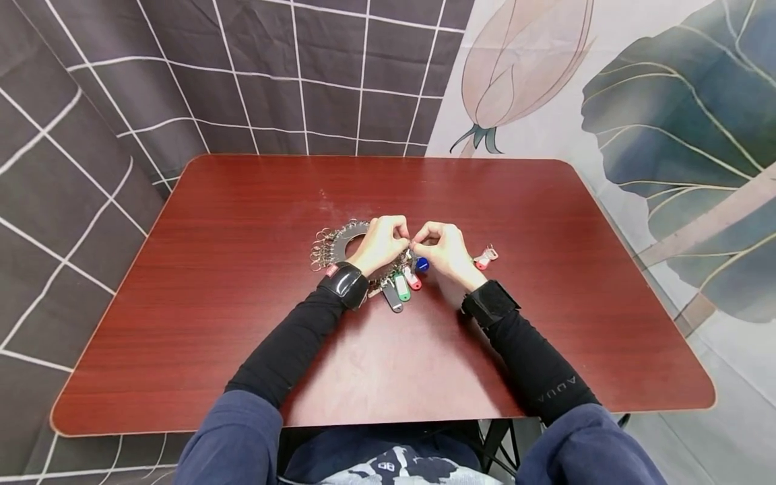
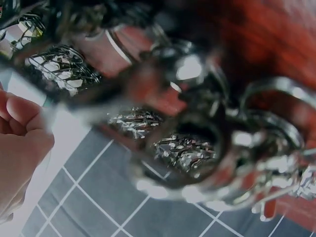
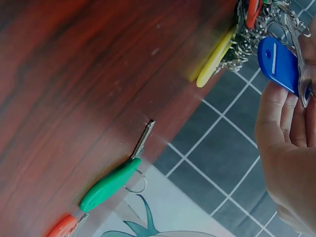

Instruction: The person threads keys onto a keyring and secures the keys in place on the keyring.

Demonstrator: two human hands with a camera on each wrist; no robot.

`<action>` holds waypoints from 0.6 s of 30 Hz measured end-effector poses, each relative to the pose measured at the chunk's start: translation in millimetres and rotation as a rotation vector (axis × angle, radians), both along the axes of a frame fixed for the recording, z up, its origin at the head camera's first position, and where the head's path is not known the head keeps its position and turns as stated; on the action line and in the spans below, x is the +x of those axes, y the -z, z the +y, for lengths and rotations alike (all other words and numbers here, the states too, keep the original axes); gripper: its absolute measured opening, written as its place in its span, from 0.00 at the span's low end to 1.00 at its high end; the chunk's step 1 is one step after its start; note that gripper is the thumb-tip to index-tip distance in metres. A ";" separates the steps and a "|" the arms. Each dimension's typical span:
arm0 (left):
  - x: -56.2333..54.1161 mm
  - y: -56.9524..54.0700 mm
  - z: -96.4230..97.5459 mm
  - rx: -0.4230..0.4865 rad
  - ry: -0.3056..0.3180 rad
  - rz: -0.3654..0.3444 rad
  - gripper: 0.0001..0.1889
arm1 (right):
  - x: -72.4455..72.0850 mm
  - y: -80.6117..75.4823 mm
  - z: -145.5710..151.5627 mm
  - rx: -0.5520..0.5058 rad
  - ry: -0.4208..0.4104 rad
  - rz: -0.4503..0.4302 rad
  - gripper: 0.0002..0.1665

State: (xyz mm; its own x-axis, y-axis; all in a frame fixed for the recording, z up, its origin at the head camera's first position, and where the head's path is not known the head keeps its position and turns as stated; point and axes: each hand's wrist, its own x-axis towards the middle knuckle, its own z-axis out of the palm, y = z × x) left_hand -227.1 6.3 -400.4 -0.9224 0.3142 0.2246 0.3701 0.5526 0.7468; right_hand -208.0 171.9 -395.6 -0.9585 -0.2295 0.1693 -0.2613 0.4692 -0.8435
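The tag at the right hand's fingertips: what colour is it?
Blue; the tag shows best in the right wrist view.

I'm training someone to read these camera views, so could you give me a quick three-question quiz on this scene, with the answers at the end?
1. True or false: the blue tag is at the right hand.
2. In the right wrist view, which lies nearest the red tag at the bottom edge?
A) blue tag
B) green tag
C) yellow tag
3. Fill in: the grey cloth behind the table has ___ grid lines.

Key: 1 true; 2 B; 3 white.
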 end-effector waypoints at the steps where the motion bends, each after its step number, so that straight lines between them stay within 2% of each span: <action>1: -0.7 0.4 -0.2 0.008 -0.001 0.001 0.05 | -0.6 0.5 0.1 -0.005 -0.004 -0.004 0.02; 11: -5.1 1.6 -3.0 0.061 0.010 -0.006 0.04 | -2.7 1.0 0.9 -0.038 -0.025 -0.015 0.03; 18: -2.7 3.7 -3.7 0.069 0.015 0.012 0.03 | -1.9 -0.1 3.8 -0.157 -0.031 -0.159 0.11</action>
